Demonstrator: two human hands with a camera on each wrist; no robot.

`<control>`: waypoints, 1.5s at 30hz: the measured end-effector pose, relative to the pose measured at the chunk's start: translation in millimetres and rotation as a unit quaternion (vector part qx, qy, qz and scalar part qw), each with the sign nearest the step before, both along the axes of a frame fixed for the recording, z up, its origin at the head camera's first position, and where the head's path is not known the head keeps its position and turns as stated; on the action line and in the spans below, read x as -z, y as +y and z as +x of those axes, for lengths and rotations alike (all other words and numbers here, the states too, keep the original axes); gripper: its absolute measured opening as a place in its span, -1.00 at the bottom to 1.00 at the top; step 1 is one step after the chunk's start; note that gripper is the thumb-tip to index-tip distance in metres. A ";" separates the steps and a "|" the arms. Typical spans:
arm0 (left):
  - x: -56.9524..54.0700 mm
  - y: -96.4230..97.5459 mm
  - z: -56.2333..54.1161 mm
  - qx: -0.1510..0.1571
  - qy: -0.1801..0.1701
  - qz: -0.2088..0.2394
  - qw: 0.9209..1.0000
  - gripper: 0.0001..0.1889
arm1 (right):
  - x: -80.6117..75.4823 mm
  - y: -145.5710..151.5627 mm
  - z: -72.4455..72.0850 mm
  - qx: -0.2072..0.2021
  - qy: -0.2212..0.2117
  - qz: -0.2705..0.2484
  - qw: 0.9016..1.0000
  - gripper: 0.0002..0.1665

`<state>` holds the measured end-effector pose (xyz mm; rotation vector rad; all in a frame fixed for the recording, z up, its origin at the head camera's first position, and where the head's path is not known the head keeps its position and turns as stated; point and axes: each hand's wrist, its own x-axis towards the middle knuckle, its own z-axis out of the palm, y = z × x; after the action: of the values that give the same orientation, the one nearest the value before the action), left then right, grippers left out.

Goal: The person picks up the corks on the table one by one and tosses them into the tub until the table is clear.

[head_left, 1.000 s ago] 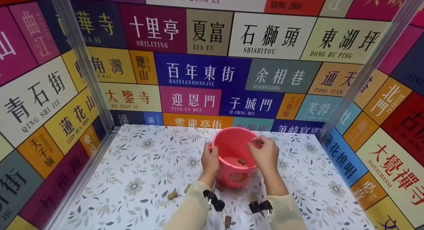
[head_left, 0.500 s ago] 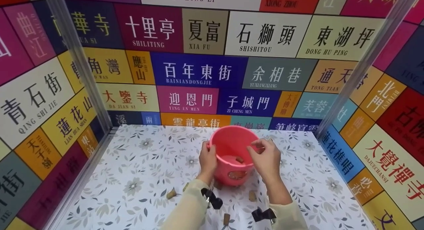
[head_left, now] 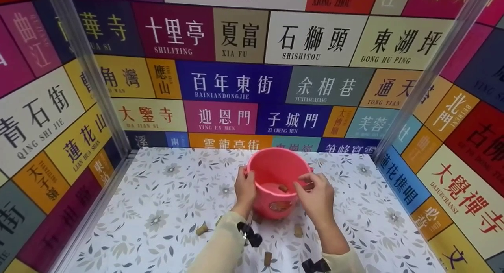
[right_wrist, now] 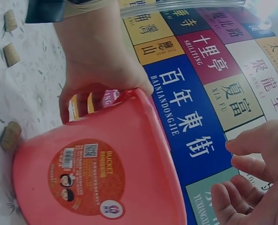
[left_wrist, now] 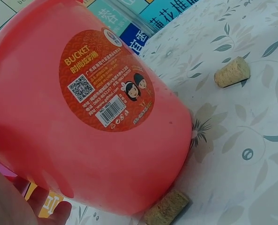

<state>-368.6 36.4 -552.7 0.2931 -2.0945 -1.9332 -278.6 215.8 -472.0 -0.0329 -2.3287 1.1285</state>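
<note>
Left hand (head_left: 245,190): its fingers were clamped on the left side of the rim of the pink bucket (head_left: 263,200), thumb near the edge, the others against the outer wall.
Right hand (head_left: 321,194): its fingers were loosely bent and apart, beside the bucket's right rim; in the right wrist view a gap showed between them and the rim.
Pink bucket: it was between the two hands on the desk (head_left: 130,225), mouth up; whether its base sat flat could not be told.
Inner cork (head_left: 283,188): it lay on the bucket's floor.
Bucket label (left_wrist: 106,79): an oval red sticker reading BUCKET, with a QR code and two cartoon faces, was on the outer wall.
Cork at the base (left_wrist: 169,208): it lay right by the bucket's foot.
Other corks: one (head_left: 298,231) lay before the bucket, one (head_left: 267,259) nearer the person, another (head_left: 202,229) left of the left sleeve (head_left: 220,243).
Desk: its white surface bore grey leaves and flowers.
Walls (head_left: 232,82): coloured panels with Chinese characters stood behind and at both sides.
</note>
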 end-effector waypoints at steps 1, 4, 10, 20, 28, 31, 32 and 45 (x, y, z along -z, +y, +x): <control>-0.1 -0.4 0.1 -0.002 0.003 -0.001 1.000 -0.76 | 1.3 -0.7 1.1 -0.001 0.003 0.002 1.000 -0.85; 0.2 -1.3 0.6 -0.004 0.011 -0.001 1.000 -0.77 | 6.0 -3.0 3.7 -0.005 0.010 0.007 1.000 -0.86; 0.4 -0.9 1.3 -0.002 0.017 0.002 1.000 -0.81 | 17.8 -8.7 10.4 -0.020 0.010 0.003 1.000 -0.89; 1.1 0.9 1.5 0.006 0.000 0.010 1.000 -0.79 | 42.2 -12.6 25.1 -0.009 0.003 0.002 1.000 -0.86; 0.1 -0.2 0.9 0.007 0.004 0.011 1.000 -0.78 | 64.3 -18.3 30.1 -0.019 -0.019 0.012 1.000 -0.81; -0.4 -0.8 1.2 0.011 -0.004 0.011 1.000 -0.79 | 72.3 -21.7 32.2 -0.024 -0.028 0.015 0.999 -0.81; -0.5 -1.1 1.1 0.009 -0.003 0.008 1.000 -0.80 | 74.9 -22.8 32.9 -0.027 -0.030 0.015 0.999 -0.81; -2.1 -1.3 3.2 0.009 0.006 0.010 1.000 -0.77 | 114.2 -30.5 36.3 -0.049 -0.062 0.016 0.997 -0.78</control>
<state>-365.4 35.1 -550.6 0.2684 -2.0776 -1.9627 -242.3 185.3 -586.2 0.0229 -2.4812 1.1663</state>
